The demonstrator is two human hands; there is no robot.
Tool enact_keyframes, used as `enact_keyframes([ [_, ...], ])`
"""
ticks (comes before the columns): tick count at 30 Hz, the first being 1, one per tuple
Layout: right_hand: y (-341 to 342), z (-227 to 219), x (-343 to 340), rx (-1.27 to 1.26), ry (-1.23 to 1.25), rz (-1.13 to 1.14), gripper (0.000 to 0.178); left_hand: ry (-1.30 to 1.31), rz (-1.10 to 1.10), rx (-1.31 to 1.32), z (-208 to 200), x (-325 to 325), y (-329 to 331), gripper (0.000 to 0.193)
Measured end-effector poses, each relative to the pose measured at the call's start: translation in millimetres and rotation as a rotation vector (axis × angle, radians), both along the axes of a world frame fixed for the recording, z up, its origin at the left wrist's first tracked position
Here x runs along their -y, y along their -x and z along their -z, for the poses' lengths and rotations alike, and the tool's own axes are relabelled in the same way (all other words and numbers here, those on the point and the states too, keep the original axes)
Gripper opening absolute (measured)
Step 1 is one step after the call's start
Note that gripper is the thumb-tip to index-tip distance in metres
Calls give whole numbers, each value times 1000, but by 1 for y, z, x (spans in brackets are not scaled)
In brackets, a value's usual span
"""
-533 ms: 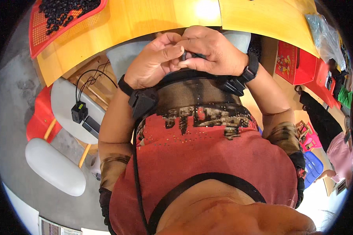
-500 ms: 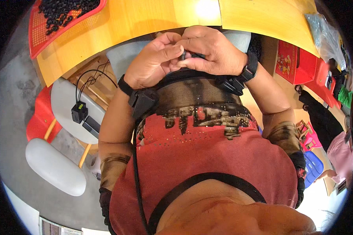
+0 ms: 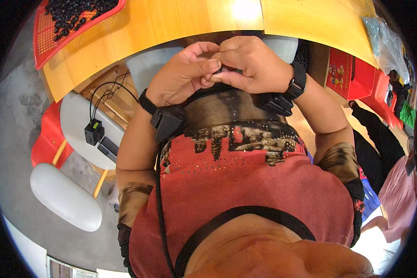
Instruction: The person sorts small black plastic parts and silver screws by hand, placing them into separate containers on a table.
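Note:
Just off the table's near edge, my left hand (image 3: pixel 183 74) and my right hand (image 3: pixel 257 65) meet in front of my body. Between the fingertips is a small black piece (image 3: pixel 218 71), mostly covered by the fingers, so its exact kind does not show. The left thumb and fingers pinch it from one side. My right thumb and curled fingers close on it from the other.
A red plastic basket (image 3: pixel 44 44) with many small black ring-like parts (image 3: pixel 74 18) stands on the yellow wooden table (image 3: pixel 171 18) at far left. A clear plastic bag (image 3: pixel 387 44) lies at far right. A grey chair (image 3: pixel 67 197) stands left; a person in pink (image 3: pixel 398 199) is at right.
Both hands stay together, with the fingers shifted slightly around the black piece and the right hand a little lower. The person at the right edge has moved closer, toward my right arm.

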State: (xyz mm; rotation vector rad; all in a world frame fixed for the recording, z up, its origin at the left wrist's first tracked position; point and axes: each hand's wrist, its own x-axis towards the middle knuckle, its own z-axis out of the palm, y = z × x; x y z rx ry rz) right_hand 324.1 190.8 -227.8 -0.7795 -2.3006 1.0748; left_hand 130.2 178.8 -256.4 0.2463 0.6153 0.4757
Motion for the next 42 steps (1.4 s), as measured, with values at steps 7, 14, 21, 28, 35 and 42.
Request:
enact_keyframes([
  [7, 8, 4, 5, 61, -192, 98, 21, -60, 0, -49, 2, -2, 4, 36],
  [14, 4, 1, 2, 114, -212, 46, 27, -48, -17, -7, 5, -1, 5, 38],
  [21, 8, 3, 3, 85, -146, 85, 28, -54, -110, -1, -2, -3, 6, 31],
  [28, 7, -2, -1, 109, -187, 112, 36, -52, -167, 7, -8, -4, 1, 24],
  [35, 17, 14, -13, 79, -49, 180, 36, -8, -186, 85, 11, -16, 4, 21],
  [42, 25, -1, -18, -13, -21, 272, 36, -103, -334, -21, -5, -14, 6, 16],
])
